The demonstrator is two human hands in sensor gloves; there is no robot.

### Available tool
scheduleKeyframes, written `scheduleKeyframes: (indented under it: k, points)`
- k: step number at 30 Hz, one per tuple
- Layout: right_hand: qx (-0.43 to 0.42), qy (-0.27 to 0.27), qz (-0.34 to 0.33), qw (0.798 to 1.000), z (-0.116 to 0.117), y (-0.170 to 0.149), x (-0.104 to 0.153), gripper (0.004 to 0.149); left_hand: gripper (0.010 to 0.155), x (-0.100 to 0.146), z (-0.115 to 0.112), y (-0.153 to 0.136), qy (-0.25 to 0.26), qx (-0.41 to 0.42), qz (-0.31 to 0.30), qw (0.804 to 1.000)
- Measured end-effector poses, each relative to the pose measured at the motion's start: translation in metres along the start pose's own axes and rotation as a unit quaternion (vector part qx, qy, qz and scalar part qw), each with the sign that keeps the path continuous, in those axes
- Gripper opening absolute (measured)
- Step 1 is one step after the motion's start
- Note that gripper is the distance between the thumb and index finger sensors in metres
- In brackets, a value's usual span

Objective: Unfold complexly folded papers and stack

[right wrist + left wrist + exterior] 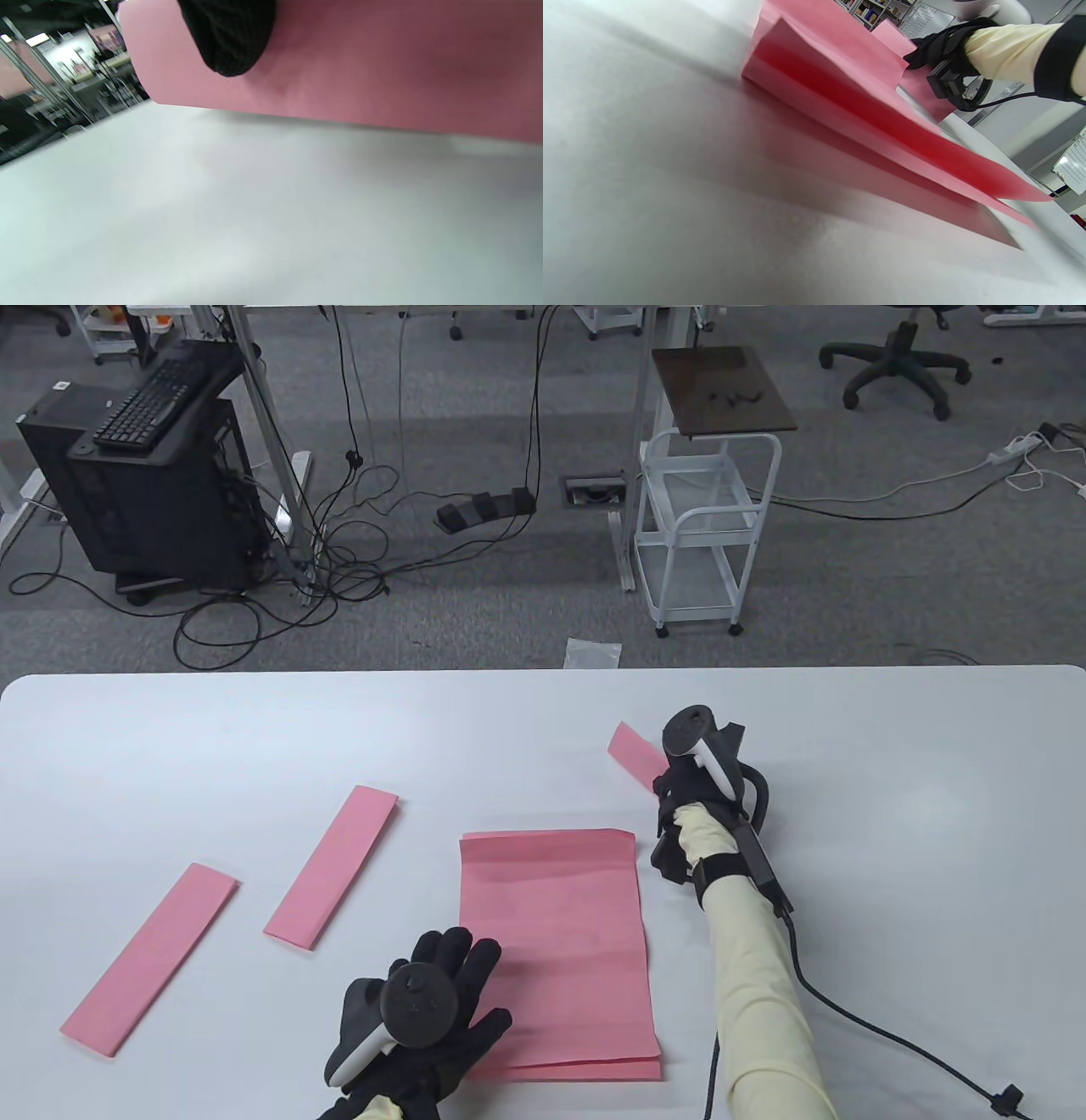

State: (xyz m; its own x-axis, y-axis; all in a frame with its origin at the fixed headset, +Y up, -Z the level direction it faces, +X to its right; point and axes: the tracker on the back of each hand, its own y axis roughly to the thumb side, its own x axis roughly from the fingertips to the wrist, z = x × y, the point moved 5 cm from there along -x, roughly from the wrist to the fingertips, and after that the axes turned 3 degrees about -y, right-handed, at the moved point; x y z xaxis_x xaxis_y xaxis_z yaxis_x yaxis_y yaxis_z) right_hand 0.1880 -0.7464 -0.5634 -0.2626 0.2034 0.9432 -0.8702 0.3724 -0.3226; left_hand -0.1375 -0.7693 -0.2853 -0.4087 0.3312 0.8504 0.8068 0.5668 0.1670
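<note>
No text, label, brand or number can be read in any view. The keyboard (153, 398) keys in the table view are too small to make out, and a small white sticker (61, 386) on the black cabinet beside it is illegible. The wall sheets (922, 19) in the left wrist view are blurred.

Pink paper sheets (556, 942) matt, creased, thin. Table (170, 746) smooth white laminate, matt w/ slight sheen. Left hand (424, 1027) glove black knit cloth; tracker (416, 1005) on it matt plastic.
</note>
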Motion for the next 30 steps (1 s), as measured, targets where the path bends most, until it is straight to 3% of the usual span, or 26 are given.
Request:
scheduleKeyframes:
  k: [4, 7, 10, 15, 20, 24, 27, 30]
  points:
    - [-0.104, -0.025, -0.099, 0.989, -0.039, 0.010, 0.027, 0.042, 0.072, -0.002, -0.005, -0.002, -0.007, -0.002, 0.004, 1.000]
    - [-0.202, 0.010, -0.194, 0.960, -0.057, 0.021, 0.060, 0.037, 0.072, -0.003, -0.007, -0.006, -0.013, -0.001, 0.014, 1.000]
    - [-0.258, 0.053, -0.255, 0.930, -0.061, 0.027, 0.094, 0.035, 0.072, -0.003, -0.005, -0.007, -0.011, 0.005, 0.015, 1.000]
    - [-0.310, 0.172, -0.315, 0.880, -0.036, 0.028, 0.145, 0.033, 0.071, -0.011, 0.013, -0.002, 0.013, 0.043, -0.010, 0.999]
    - [-0.381, 0.212, -0.338, 0.834, -0.007, 0.029, 0.179, 0.032, 0.072, -0.028, 0.034, 0.001, 0.053, 0.101, -0.034, 0.993]
    - [-0.411, 0.281, -0.364, 0.787, 0.009, 0.042, 0.202, 0.031, 0.083, -0.044, 0.039, -0.004, 0.039, 0.186, -0.053, 0.980]
    - [-0.436, 0.285, -0.376, 0.766, 0.013, 0.050, 0.210, 0.031, 0.083, -0.051, 0.036, -0.013, 0.021, 0.266, -0.074, 0.961]
    - [-0.458, 0.300, -0.380, 0.745, 0.019, 0.057, 0.211, 0.031, 0.084, -0.051, 0.027, -0.016, -0.031, 0.308, -0.093, 0.946]
